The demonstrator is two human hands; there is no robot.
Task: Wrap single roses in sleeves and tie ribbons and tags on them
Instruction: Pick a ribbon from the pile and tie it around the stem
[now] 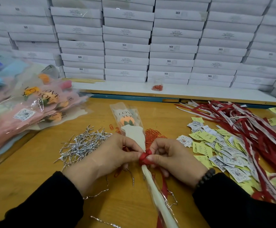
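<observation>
Left hand point(108, 153) and right hand point(171, 157) close together, both pinching red ribbon point(145, 157) at neck of sleeved rose point(128, 120). Lying mid-tabletop point(35, 170), bloom toward far edge. Tags point(216, 145) heaped toward right edge.

Both arms wear long black fabric sleeves point(40, 199) reaching the wrists. A dark round-bead bracelet point(206, 176) circles the right wrist. Hands bare.

Glossy clear plastic sleeve point(134, 119) centre frame; satiny red ribbon point(145, 156); shiny foil twist ties point(83, 143) left-centre; smooth wood tabletop point(35, 162); matt paper tags point(219, 145) right.
</observation>
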